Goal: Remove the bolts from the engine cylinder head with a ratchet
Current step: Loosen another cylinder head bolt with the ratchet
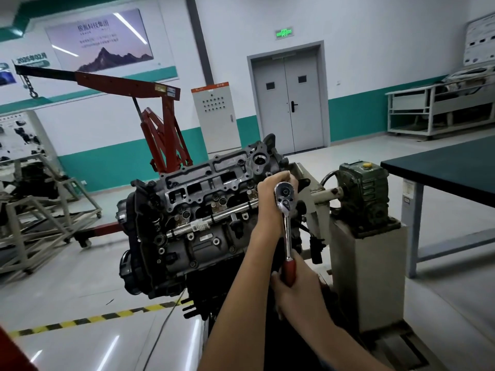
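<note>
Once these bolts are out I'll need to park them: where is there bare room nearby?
The dark table top right of the gearbox is bare in view. The floor between the engine and the striped line is mostly open. Around the ratchet, gripped by the left hand and right hand, the engine is crowded.

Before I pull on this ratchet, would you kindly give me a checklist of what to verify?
1. Right hand grips the red-handled chrome ratchet by its handle: ok.
2. Left hand steadies the ratchet's head: ok.
3. Socket seated on a bolt: cannot tell, hidden behind the head.
4. Direction lever set to loosen: cannot tell.
5. Grey metal engine cylinder head carried on the beige stand: ok.
</note>
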Demonstrator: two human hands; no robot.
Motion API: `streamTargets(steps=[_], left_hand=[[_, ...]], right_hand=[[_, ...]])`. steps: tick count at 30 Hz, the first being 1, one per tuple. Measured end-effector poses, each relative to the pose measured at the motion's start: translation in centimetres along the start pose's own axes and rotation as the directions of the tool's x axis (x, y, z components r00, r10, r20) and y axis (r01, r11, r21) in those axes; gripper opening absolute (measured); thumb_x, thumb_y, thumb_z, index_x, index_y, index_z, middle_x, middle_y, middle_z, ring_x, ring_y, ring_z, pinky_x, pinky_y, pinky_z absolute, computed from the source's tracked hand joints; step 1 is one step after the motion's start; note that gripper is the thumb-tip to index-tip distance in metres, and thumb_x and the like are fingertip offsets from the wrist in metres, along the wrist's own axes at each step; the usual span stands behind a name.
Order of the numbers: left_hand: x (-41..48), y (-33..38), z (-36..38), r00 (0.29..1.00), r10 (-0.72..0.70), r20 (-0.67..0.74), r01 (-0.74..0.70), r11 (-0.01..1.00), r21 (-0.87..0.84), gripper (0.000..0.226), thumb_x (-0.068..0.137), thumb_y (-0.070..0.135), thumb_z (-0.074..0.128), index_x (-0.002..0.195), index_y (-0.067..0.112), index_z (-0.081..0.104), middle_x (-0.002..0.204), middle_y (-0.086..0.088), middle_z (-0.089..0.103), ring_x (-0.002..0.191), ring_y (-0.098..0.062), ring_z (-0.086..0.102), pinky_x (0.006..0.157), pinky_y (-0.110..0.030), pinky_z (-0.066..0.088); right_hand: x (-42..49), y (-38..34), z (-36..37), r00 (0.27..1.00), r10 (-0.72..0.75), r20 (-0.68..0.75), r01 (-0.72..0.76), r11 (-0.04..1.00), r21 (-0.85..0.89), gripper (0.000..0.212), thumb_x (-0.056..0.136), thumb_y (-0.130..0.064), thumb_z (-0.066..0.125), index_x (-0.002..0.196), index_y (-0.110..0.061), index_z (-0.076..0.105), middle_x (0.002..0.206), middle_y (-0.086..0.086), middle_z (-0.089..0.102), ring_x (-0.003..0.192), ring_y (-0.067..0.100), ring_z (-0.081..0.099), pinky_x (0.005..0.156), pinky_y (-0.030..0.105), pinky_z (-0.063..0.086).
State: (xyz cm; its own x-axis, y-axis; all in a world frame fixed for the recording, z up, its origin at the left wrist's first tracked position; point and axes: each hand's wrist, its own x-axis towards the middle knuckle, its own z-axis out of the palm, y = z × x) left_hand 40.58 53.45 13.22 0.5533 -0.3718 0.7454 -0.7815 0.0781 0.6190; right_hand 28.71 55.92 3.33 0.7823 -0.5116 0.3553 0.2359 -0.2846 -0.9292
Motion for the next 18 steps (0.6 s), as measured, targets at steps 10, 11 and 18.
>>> streamTargets(steps=[10,11,18], left_hand=[[0.6,0.1,-2.3,0.945,0.086,0.317,-0.101,0.994,0.032,0.027,0.078,0.006,0.067,0.056,0.002,0.051,0.054,-0.008,0.043,0.056,-0.006,0.04,0.058,-0.023,0.033],[0.3,0.3,-2.1,0.956,0.076,0.284,-0.081,0.997,0.006,0.026,0.077,0.01,0.063,0.056,0.005,0.049,0.054,-0.006,0.043,0.057,-0.011,0.039,0.057,-0.026,0.032],[-0.3,0.9,0.1,0.999,0.052,0.006,-0.052,0.998,-0.034,0.044,0.08,0.003,0.056,0.051,0.024,0.03,0.049,0.011,0.028,0.05,-0.005,0.026,0.049,-0.027,0.02]], right_hand=[[8.5,-5.7,-16.3,0.886,-0.248,0.392,0.459,0.344,-0.819,0.023,0.08,-0.011,0.064,0.101,-0.018,0.058,0.059,-0.015,0.049,0.049,-0.005,0.048,0.047,0.007,0.033],[8.8,-5.7,-16.3,0.883,-0.269,0.385,0.458,0.319,-0.83,0.025,0.078,-0.012,0.065,0.102,-0.016,0.059,0.058,-0.016,0.046,0.05,-0.006,0.046,0.049,0.006,0.029],[1.6,0.1,-6.1,0.994,-0.105,-0.027,0.092,0.944,-0.316,0.028,0.077,-0.002,0.065,0.075,-0.024,0.047,0.053,-0.004,0.048,0.041,0.004,0.043,0.045,0.012,0.037]])
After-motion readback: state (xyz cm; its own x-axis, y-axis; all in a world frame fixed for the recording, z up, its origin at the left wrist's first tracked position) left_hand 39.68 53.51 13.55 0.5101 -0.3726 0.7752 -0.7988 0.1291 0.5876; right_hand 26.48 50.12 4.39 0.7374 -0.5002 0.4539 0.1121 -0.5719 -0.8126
